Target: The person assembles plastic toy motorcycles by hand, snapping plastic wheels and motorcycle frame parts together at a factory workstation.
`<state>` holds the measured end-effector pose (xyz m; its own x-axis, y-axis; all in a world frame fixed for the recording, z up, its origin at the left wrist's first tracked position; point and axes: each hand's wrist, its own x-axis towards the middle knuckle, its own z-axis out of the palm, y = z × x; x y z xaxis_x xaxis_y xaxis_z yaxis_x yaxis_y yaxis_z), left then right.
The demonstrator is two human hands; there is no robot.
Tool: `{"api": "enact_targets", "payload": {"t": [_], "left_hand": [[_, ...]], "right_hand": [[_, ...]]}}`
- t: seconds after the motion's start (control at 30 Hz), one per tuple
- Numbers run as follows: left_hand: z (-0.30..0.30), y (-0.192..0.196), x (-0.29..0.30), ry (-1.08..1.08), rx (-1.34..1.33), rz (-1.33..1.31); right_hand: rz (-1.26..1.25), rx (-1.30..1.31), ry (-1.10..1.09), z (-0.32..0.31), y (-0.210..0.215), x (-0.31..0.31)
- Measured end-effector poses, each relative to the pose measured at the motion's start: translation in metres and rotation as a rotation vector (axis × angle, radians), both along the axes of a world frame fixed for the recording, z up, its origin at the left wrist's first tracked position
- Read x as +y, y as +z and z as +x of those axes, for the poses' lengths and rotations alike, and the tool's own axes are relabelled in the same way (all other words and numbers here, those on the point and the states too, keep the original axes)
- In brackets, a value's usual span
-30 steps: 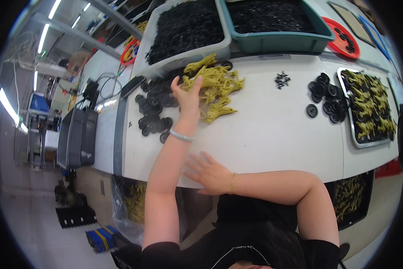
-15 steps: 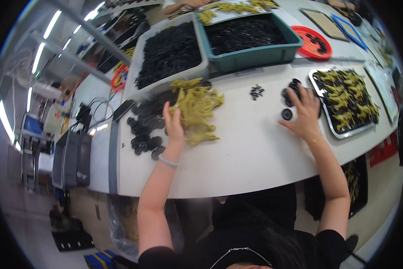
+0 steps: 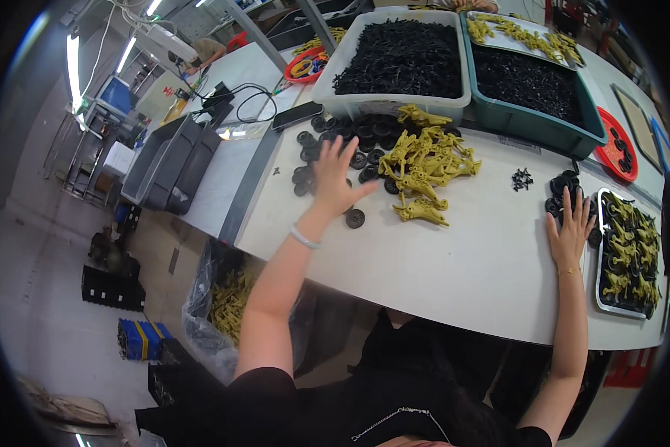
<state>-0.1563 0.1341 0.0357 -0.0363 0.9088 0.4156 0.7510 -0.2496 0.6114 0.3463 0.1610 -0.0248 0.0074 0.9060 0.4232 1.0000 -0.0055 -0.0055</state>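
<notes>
My left hand point(image 3: 335, 182) hovers with spread fingers at the near left side of a heap of black wheels point(image 3: 379, 130), holding nothing that I can see. Just right of that heap lies a pile of olive-yellow plastic parts point(image 3: 428, 164). My right hand point(image 3: 572, 227) rests on the white table, fingers apart, beside a smaller group of black wheels point(image 3: 562, 184); part of that group is hidden behind the fingers. Between the yellow pile and my right hand sits a little cluster of tiny black pieces point(image 3: 522, 179).
A white bin point(image 3: 461, 100) and a green bin point(image 3: 528, 132), both full of small black parts, stand at the back. On the right is a metal tray point(image 3: 604, 298) of yellow parts with wheels, near a red plate point(image 3: 624, 173). A phone point(image 3: 297, 117) lies at the left edge.
The view has swung left. My left hand has moved from the yellow pile over to the wheels on its left, fingers spreading. My right hand has drawn slightly toward me from its wheels.
</notes>
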Motion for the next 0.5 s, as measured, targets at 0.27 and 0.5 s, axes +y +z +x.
{"api": "enact_targets", "payload": {"t": [0.27,0.5], "left_hand": [[-0.037,-0.020,-0.064,-0.111,0.559,-0.269],[0.009,-0.022,-0.111,-0.224,0.524,-0.178]], "right_hand": [[-0.014,0.074,0.034,0.004,-0.007,0.004],[0.002,0.118,0.076,0.003,-0.001,-0.001]]}}
